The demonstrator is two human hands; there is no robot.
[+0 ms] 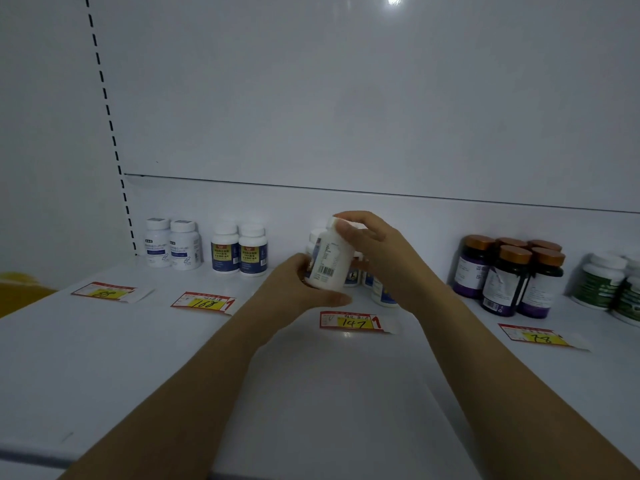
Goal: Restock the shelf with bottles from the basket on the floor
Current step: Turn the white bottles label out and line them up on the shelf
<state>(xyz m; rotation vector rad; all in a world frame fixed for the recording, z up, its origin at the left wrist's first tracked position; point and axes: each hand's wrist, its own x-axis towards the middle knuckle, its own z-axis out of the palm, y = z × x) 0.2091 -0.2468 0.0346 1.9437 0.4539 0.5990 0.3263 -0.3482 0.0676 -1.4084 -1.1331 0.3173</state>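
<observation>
While the shelf (311, 393) stands part-stocked, one white bottle (329, 258) is held tilted just behind the "147" tag (353, 322).
Grip: left hand (304, 285) cups its base, fingers curled round; right hand (374, 251) pinches the cap from above, fingertips pressed on it. Barcode faces camera; other print unreadable. Dark copper-capped bottles (512, 275) right of the "147" tag, blue-label bottles (239, 251) left. "168" tag (204, 302) left, "78" tag (535, 337) right.

white bottle (329, 259), copper-capped dark bottles (512, 277)
</observation>
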